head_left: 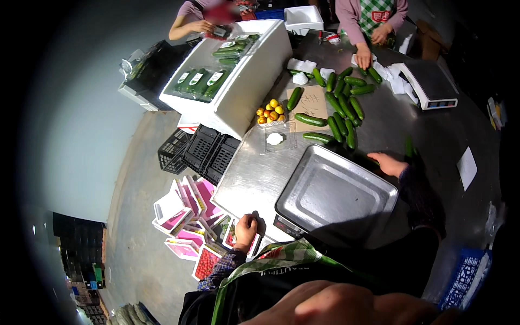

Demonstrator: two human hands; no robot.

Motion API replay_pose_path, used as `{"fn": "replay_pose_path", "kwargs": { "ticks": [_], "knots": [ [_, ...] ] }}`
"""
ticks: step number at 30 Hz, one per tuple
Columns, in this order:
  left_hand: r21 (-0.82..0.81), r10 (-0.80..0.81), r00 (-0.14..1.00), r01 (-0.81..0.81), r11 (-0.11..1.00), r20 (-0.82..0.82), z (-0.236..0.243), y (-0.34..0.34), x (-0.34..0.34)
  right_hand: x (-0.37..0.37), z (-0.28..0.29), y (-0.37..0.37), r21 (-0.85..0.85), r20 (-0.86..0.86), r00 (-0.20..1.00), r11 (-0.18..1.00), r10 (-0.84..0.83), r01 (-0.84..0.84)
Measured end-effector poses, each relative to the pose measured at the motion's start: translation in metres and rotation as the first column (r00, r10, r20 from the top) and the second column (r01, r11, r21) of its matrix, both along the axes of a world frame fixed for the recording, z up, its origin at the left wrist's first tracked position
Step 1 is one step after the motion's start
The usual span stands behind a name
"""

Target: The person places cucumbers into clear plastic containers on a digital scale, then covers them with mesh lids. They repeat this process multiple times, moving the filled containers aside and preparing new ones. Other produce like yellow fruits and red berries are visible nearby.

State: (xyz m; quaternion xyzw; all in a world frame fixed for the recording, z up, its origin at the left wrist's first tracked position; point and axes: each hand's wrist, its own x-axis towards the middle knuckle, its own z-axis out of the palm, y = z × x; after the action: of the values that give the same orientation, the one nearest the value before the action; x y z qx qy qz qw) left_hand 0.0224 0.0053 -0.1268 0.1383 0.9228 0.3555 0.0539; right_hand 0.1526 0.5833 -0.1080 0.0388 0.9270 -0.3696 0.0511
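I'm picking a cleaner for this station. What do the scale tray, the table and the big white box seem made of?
Scale tray: metal, probably stainless steel, satin, with bright reflections.
Table: apparently similar metal, with streaky glare.
Big white box: likely plastic foam, matte, judging by its thick walls.

The left forearm (223, 266), sleeved in plaid, comes up from below, and the left hand (246, 232) sits low with its fingers curled inward; whether they close on anything is hidden. The right arm (423, 201), dark-sleeved, is bent and stretched farther forward. The right hand (388, 164) points leftward, knuckles up, its fingertips partly lost in shadow.
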Motion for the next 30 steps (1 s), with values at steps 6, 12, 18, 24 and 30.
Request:
{"fn": "replay_pose_path", "kwargs": {
  "ticks": [6,12,18,24,30],
  "knots": [
    [-0.038,0.024,1.000,-0.024,0.999,-0.010,-0.002,0.006,0.002,0.009,0.047,-0.021,0.147,-0.041,0.999,0.989,0.028,-0.021],
    [-0.009,-0.021,0.996,0.020,1.000,-0.088,-0.011,0.003,0.003,-0.011,0.044,-0.013,0.372,-0.126,0.992,0.926,-0.021,0.066],
    [-0.065,0.021,0.991,-0.030,0.997,-0.136,0.002,0.013,0.008,-0.077,0.031,0.033,0.476,-0.341,0.936,0.843,-0.087,0.252],
    [-0.099,0.015,0.991,-0.028,0.995,-0.131,0.002,0.015,0.003,-0.151,-0.022,0.069,0.268,-0.388,0.715,0.671,-0.581,0.691],
    [-0.092,0.010,0.993,-0.020,0.996,-0.114,-0.003,0.013,0.003,-0.207,-0.003,0.076,-0.480,-0.275,0.478,0.550,-0.834,0.683]
  ]
}}
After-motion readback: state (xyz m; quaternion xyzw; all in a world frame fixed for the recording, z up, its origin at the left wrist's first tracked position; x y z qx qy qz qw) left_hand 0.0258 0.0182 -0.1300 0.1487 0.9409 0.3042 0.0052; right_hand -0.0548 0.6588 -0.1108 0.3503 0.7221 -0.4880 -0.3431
